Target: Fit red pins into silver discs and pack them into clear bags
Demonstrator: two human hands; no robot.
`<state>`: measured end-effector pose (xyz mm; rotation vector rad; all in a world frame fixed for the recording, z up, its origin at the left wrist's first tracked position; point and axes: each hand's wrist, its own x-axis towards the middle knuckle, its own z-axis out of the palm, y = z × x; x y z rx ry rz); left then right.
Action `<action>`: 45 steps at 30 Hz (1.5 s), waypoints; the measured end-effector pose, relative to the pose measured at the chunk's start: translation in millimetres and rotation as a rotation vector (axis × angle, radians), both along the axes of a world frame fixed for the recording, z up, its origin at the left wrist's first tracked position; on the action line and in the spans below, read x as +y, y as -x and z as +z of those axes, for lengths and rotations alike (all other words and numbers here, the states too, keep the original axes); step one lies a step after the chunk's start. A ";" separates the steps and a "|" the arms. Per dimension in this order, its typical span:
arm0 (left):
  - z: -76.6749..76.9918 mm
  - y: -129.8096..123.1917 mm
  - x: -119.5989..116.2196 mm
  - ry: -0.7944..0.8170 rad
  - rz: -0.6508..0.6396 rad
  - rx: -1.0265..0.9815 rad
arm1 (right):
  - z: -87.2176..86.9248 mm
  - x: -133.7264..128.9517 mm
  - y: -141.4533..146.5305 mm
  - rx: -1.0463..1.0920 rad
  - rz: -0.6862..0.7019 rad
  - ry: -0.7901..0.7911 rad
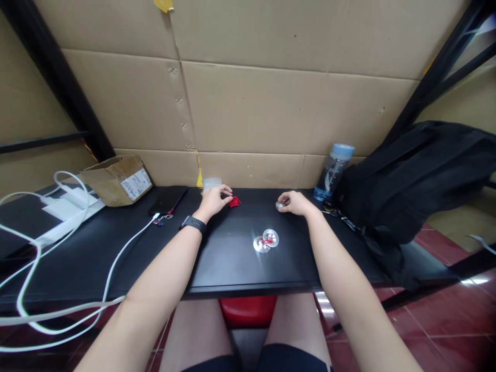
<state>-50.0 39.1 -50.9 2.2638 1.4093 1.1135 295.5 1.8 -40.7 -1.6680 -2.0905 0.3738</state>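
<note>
On the black table, my left hand [217, 200] rests beside a small pile of red pieces [234, 201], its fingertips at the pile's left edge. Whether it pinches a piece is too small to tell. My right hand [293, 202] has its fingers closed on a small silvery disc [279, 205] at the table's back right. Nearer the front lie two shiny round discs [270, 237], partly overlapping, with small red pieces on them. A whitish translucent container [212, 182] stands behind my left hand, partly hidden by it.
At the left are an open cardboard box [116, 181], a dark phone [165, 202], a white power strip [65, 212] and looping white cables. A blue-capped bottle [333, 170] and a black backpack [418, 175] stand at the right. A cardboard wall [263, 113] closes the back.
</note>
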 end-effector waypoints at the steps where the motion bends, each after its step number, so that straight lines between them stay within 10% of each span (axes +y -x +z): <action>1: 0.3 -0.1 -0.4 0.001 0.001 0.003 | 0.2 0.0 0.1 -0.004 -0.001 0.002; 8: 13.3 -6.9 -8.9 -0.088 0.006 0.057 | 1.8 0.3 2.5 -0.001 -0.006 0.039; 14: 37.1 -56.4 -58.4 0.016 -0.684 0.262 | 2.8 -0.9 4.8 -0.030 0.015 -0.001; 19: 29.3 -88.3 -87.2 -0.027 -0.818 0.385 | 3.8 -0.9 6.6 -0.054 -0.016 0.005; 45: 28.1 -94.9 -99.1 -0.054 -0.797 0.524 | 5.6 -2.2 11.5 -0.079 -0.005 -0.004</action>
